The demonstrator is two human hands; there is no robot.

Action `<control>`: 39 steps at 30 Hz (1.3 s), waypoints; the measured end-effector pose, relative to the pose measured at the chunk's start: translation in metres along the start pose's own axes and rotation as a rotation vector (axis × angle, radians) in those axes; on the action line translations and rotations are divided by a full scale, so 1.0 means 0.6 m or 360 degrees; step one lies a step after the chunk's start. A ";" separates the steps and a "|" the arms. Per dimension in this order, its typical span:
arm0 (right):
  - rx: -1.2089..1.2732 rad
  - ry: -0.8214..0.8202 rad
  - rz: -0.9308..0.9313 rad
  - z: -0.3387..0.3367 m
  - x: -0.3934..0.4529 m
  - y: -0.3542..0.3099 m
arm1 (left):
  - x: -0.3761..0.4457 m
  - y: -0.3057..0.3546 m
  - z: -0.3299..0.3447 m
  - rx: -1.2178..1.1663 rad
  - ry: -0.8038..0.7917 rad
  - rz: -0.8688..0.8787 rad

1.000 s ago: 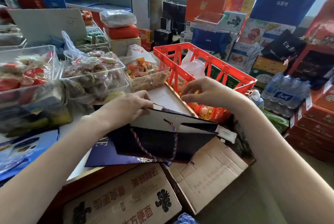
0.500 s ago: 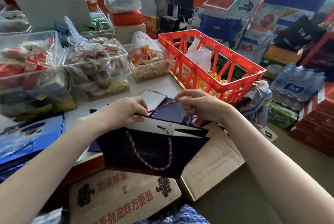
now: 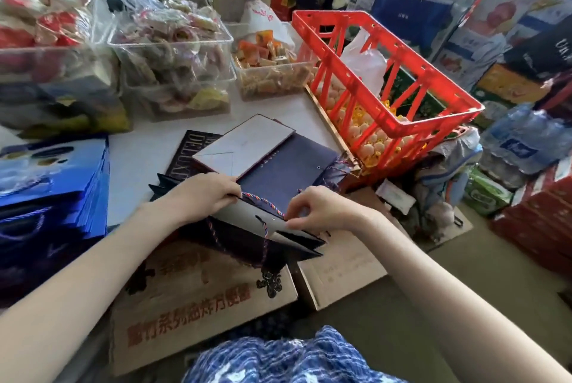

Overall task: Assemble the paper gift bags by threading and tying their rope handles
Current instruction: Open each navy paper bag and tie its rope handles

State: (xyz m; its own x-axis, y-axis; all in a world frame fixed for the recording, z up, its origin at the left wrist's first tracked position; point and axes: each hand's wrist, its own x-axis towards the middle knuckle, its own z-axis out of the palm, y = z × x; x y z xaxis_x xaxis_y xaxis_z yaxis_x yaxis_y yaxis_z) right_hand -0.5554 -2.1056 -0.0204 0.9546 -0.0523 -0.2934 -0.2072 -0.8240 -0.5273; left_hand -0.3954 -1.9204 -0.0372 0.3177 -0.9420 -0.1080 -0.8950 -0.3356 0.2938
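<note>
Here my left hand (image 3: 204,194) grips the top edge of the dark navy gift bag (image 3: 247,237), fingers curled over the rim near one end of the rope, while my right hand (image 3: 322,209) pinches the twisted red-and-blue rope handle (image 3: 263,201) between thumb and fingertips just at the bag's opposite upper edge. The rope runs taut between my two hands along the bag's mouth, and a second loop of it hangs down the bag's front face below them. The bag lies folded flat, overhanging the near edge of the white table (image 3: 145,159) directly beneath my hands. Just beyond my hands lies a stack of flat navy bags (image 3: 288,166) with a pale card flap turned up on top. To the left of my left hand sits a pile of glossy blue bags (image 3: 52,184). Farther out past my right hand stands a red plastic crate (image 3: 387,79) holding small round pale things and a white plastic bag. Beyond my left hand are clear tubs of wrapped snacks (image 3: 173,57). Below my hands, brown cardboard boxes (image 3: 198,296) with red printing rest on the floor, and my blue patterned clothing (image 3: 278,361) shows nearest me.
</note>
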 end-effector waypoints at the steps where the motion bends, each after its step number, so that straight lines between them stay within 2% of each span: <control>1: -0.0044 -0.0025 -0.0015 0.014 0.004 0.000 | -0.006 -0.003 0.013 0.0021 -0.0036 -0.0046; 4: -0.0029 0.0102 -0.0044 0.039 0.016 -0.001 | -0.020 -0.010 0.035 0.0072 0.0038 -0.0147; 8: 0.0304 0.0239 0.0022 0.064 0.030 -0.002 | -0.034 -0.009 0.069 0.0366 0.0613 -0.0017; 10: 0.0511 0.0263 0.0055 0.088 0.033 -0.003 | -0.042 0.009 0.096 0.0406 0.0784 -0.0053; 13: 0.0655 0.0159 0.0071 0.114 0.031 -0.006 | -0.050 0.030 0.130 0.0394 0.0850 0.0016; 16: 0.0860 -0.0076 0.0096 0.093 0.023 -0.005 | -0.063 0.034 0.143 0.0131 0.0857 0.0019; 17: 0.0923 -0.0077 0.0121 0.077 0.023 -0.003 | -0.067 0.032 0.145 0.0028 0.0864 -0.0009; 20: 0.1075 0.0269 0.0222 0.019 0.036 -0.002 | -0.073 0.020 0.144 -0.0152 0.0826 -0.0122; 23: 0.1395 0.0637 0.0220 -0.048 0.059 -0.016 | -0.062 0.014 0.135 -0.0217 0.0781 -0.0188; 30: 0.1576 0.1067 -0.0052 -0.162 0.058 -0.037 | -0.043 0.013 0.127 -0.0158 0.0750 -0.0230; 33: 0.1591 0.0997 -0.0024 -0.149 0.052 -0.013 | -0.041 0.013 0.125 -0.0087 0.0744 -0.0101; 34: 0.1450 0.0954 0.0015 -0.131 0.056 -0.006 | -0.042 0.013 0.123 -0.0072 0.0743 -0.0086; 37: 0.0602 0.0648 0.0018 -0.048 0.074 0.006 | -0.047 0.011 0.129 -0.0101 0.0808 -0.0124; 39: 0.0516 0.0313 0.0027 0.008 0.081 0.005 | -0.055 0.015 0.136 -0.0109 0.0816 -0.0145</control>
State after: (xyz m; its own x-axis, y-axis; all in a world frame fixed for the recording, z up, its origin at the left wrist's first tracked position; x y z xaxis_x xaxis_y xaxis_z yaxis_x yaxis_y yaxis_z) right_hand -0.5106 -2.1077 -0.0399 0.9667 -0.1978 -0.1624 -0.2506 -0.6022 -0.7580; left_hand -0.4394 -1.8921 -0.1084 0.5209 -0.7840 0.3376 -0.8396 -0.3992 0.3683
